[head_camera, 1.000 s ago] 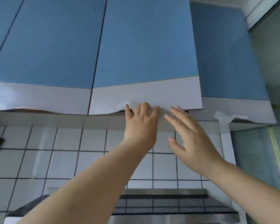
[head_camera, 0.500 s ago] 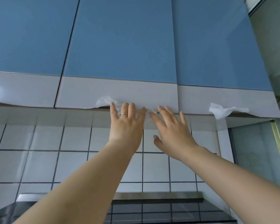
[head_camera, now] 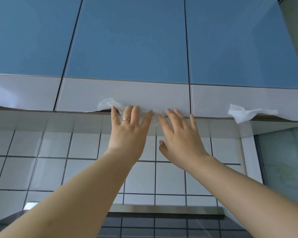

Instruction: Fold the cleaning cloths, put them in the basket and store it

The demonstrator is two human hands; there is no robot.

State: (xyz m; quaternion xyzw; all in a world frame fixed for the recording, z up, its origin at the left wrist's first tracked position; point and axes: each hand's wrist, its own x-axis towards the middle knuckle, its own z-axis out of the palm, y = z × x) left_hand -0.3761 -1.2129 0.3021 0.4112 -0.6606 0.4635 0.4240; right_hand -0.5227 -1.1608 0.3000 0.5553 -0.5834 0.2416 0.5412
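Where the middle cupboard door (head_camera: 126, 93) meets the shelf under it, a thin white cloth (head_camera: 108, 105) sticks out of the seam, running sideways along the door's bottom edge with its loose corner poking up and to the left of the left hand. The left hand (head_camera: 127, 133), wearing a ring (head_camera: 126, 119), reaches up with fingers spread and fairly straight, their tips lying on the cloth at the door's lower edge; it is not plainly pinching anything. The right hand (head_camera: 181, 141) is just beside it, fingers also spread wide and flat against the same edge, the forefinger touching the cloth's crumpled right end between the two hands. A second white cloth (head_camera: 243, 114) hangs from the next door's edge, well to the right of the right hand, its long side also level. Tiled wall (head_camera: 83, 145) shows below the hands. No basket is in view, so this looks like the storing step, likely finished or nearly so. Next would seem to call for pressing the door shut, or tucking the cloth in.
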